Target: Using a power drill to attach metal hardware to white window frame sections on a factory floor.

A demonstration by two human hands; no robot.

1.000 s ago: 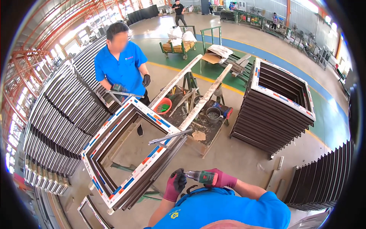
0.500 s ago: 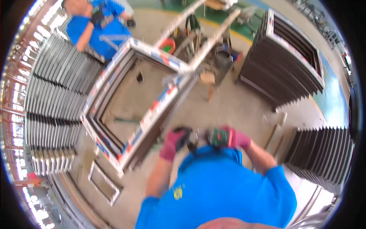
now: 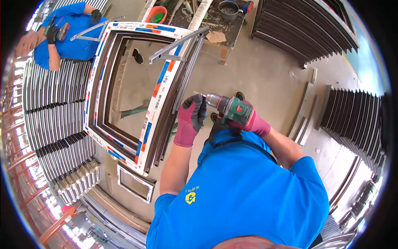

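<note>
Drill point(image 3: 235, 111) — green and black, red patch point(image 3: 239, 108), silvery chuck point(image 3: 213, 99)

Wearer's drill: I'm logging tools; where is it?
Right of the head view's centre, the drill is in the right hand, pointing at the left hand.

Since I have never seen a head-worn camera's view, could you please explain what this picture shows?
There is no robot here: a person works with two gloved hands, filmed by a wide fisheye camera on the head, which looks down and bends straight edges. The right hand holds a green and black drill. The left hand is at its front end; what those fingers grip is unclear. To the left is a stack of frames, with a metal bracket across its upper right corner. Beyond, a co-worker in blue holds a power tool.
</note>
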